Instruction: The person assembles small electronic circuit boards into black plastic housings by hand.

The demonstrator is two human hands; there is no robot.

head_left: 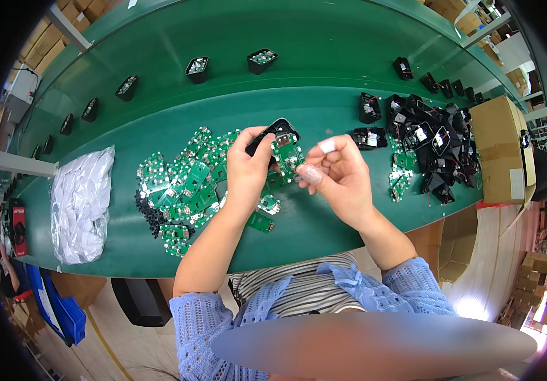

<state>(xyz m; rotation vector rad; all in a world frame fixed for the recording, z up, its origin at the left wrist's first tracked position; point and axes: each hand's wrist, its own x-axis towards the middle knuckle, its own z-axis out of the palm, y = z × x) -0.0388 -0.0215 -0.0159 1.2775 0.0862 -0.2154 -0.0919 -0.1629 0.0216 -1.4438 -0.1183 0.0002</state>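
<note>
My left hand [251,159] is closed round a black plastic housing [278,126], tilted over the middle of the bench. A green circuit board [288,154] stands at the housing's opening, with the left thumb against its upper left side. Closed at the board's lower right edge, my right hand [340,174] has thumb and fingertips pinched there; the exact contact is partly hidden. White tape wraps a finger and the thumb of this hand. Beneath and left of my hands lies a loose heap of green circuit boards [187,181].
Black housings [438,143] are piled on the right beside an open cardboard box [499,152]. More boards [401,171] lie by that pile. On the left is a clear bag of white pieces [83,206]. Housings with boards [197,68] move or stand along the green strip [318,70] behind.
</note>
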